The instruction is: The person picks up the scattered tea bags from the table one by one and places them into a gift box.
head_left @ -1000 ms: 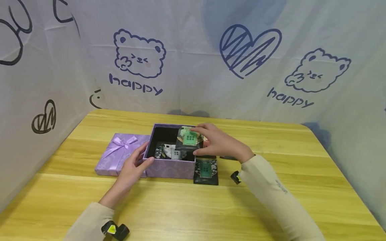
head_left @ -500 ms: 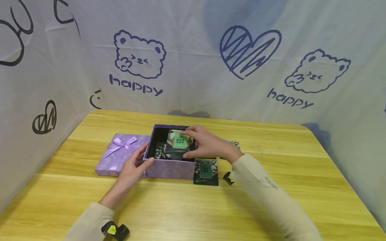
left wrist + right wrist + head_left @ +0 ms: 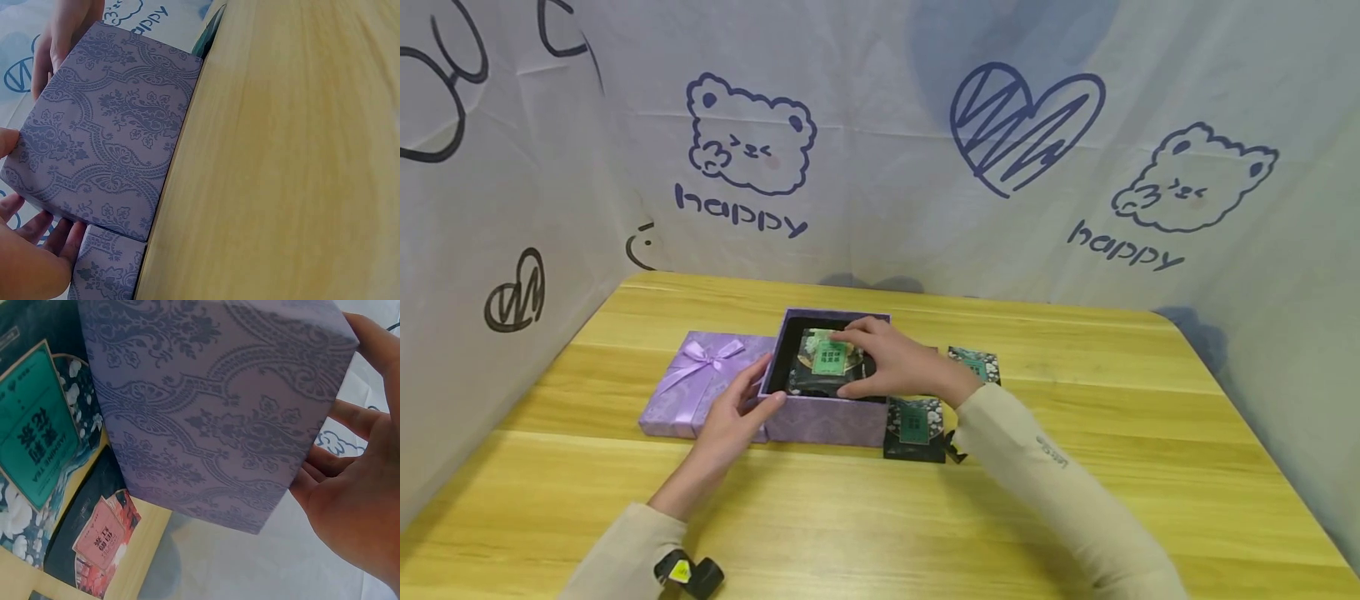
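Observation:
An open purple patterned gift box [image 3: 827,421] stands on the table. My left hand [image 3: 730,421] holds its left front corner, thumb at the front rim and fingers along the left side; the left wrist view shows this grip too. Inside the box, my right hand [image 3: 898,358] pinches a dark tea packet with a green label [image 3: 829,357], thumb at its near edge and fingers at its far side. The packet lies low between the walls and covers the contents beneath. In the right wrist view, the box wall [image 3: 212,406] hides the fingertips and the packet.
The purple lid [image 3: 681,387] with a ribbon bow lies against the box's left side. Right of the box are a green-labelled jasmine tea packet [image 3: 913,429], another green-labelled packet [image 3: 976,362] and a red-labelled one [image 3: 100,540]. White printed cloth [image 3: 880,208] hangs behind the table.
My right hand has carried the green-labelled tea packet leftward from over the box's right rim and down inside, over the packet lying there. The left hand has kept its place on the box.

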A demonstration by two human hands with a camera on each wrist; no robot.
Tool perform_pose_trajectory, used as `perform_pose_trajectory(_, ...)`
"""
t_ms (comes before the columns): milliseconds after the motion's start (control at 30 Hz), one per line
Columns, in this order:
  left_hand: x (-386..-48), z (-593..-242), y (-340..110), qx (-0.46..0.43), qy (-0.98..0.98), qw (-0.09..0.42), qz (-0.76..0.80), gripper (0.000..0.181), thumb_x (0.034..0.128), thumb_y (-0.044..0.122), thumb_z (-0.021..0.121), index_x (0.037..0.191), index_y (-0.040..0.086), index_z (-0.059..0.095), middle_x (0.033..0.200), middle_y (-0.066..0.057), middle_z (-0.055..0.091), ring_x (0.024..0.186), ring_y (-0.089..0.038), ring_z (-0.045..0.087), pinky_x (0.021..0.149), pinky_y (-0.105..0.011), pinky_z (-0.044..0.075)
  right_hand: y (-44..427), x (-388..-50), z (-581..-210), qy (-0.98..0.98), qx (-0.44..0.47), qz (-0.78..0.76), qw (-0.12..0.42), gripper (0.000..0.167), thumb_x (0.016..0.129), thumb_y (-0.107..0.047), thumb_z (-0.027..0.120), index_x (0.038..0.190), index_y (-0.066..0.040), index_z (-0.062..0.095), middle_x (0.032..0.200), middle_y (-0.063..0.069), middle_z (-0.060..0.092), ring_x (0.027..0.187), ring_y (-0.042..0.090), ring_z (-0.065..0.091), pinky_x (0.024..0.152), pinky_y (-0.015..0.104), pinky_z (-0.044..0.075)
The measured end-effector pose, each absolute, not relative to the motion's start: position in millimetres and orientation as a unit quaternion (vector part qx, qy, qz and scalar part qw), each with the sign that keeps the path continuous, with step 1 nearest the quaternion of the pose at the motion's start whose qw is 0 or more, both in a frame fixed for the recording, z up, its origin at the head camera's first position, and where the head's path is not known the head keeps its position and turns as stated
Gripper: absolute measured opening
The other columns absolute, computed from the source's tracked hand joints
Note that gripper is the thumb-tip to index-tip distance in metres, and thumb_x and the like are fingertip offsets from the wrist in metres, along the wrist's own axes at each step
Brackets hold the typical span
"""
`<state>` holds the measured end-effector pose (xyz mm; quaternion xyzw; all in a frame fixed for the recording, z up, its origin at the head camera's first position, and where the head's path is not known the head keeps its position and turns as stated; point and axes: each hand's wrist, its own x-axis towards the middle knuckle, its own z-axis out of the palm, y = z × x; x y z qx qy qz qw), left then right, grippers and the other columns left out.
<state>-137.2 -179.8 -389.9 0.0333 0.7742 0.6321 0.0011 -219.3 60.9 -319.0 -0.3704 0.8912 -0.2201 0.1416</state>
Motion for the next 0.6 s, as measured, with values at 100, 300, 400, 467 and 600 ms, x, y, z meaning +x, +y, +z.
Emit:
perform_pose_trajectory(100, -136.9, -389.7, -179.7, 0.032, 0.774, 0.003, 0.632, 0.063, 0.097, 0.014, 0.059, 0.152, 0.007, 0.03, 0.146, -0.024, 0.039, 0.126, -0.037, 0.045, 0.101, -0.045, 0.037, 59.2, -220.0, -321.5, 0.889, -0.375, -0.221, 0.142, 0.073, 0.088, -0.039, 0.07, 0.15, -0.017, 0.037, 0.149, 0.013, 0.031, 0.128, 0.028, 0.039, 0.099, 0.047, 0.04)
perform_pose_trajectory(300, -136.7, -392.8, -179.5, 0.045, 0.777, -0.01, 0.628, 0.066, 0.0958, 0.024, 0.062, 0.152, 0.008, 0.031, 0.144, -0.026, 0.04, 0.125, -0.039, 0.045, 0.1, -0.046, 0.038, 56.3, -221.4, -325.1, 0.89, -0.375, -0.218, 0.143, 0.073, 0.089, -0.038, 0.07, 0.15, -0.016, 0.036, 0.149, 0.014, 0.031, 0.129, 0.029, 0.039, 0.1, 0.047, 0.039)
perform_pose_trajectory(400, -136.1, -393.4, -178.7, 0.045, 0.777, -0.022, 0.627, 0.067, 0.0946, 0.027, 0.063, 0.151, 0.008, 0.033, 0.142, -0.027, 0.042, 0.122, -0.039, 0.047, 0.097, -0.044, 0.04, 54.6, -220.8, -325.1, 0.893, -0.368, -0.216, 0.142, 0.073, 0.089, -0.038, 0.069, 0.15, -0.016, 0.035, 0.149, 0.014, 0.031, 0.129, 0.029, 0.039, 0.1, 0.047, 0.039)
perform_pose_trajectory(467, -136.2, -393.7, -178.8, 0.041, 0.775, -0.021, 0.63, 0.066, 0.0944, 0.026, 0.064, 0.151, 0.009, 0.033, 0.142, -0.027, 0.043, 0.122, -0.039, 0.047, 0.097, -0.045, 0.04, 53.5, -220.1, -324.9, 0.896, -0.363, -0.212, 0.141, 0.074, 0.089, -0.038, 0.069, 0.15, -0.015, 0.035, 0.149, 0.015, 0.031, 0.13, 0.029, 0.038, 0.1, 0.047, 0.039)
perform_pose_trajectory(600, -138.1, -394.1, -179.8, 0.036, 0.776, -0.007, 0.63, 0.065, 0.0959, 0.02, 0.062, 0.152, 0.008, 0.031, 0.144, -0.025, 0.041, 0.125, -0.039, 0.045, 0.1, -0.048, 0.037, 50.8, -219.6, -326.0, 0.904, -0.353, -0.197, 0.141, 0.074, 0.089, -0.038, 0.069, 0.151, -0.017, 0.034, 0.149, 0.015, 0.031, 0.131, 0.03, 0.036, 0.1, 0.046, 0.039)
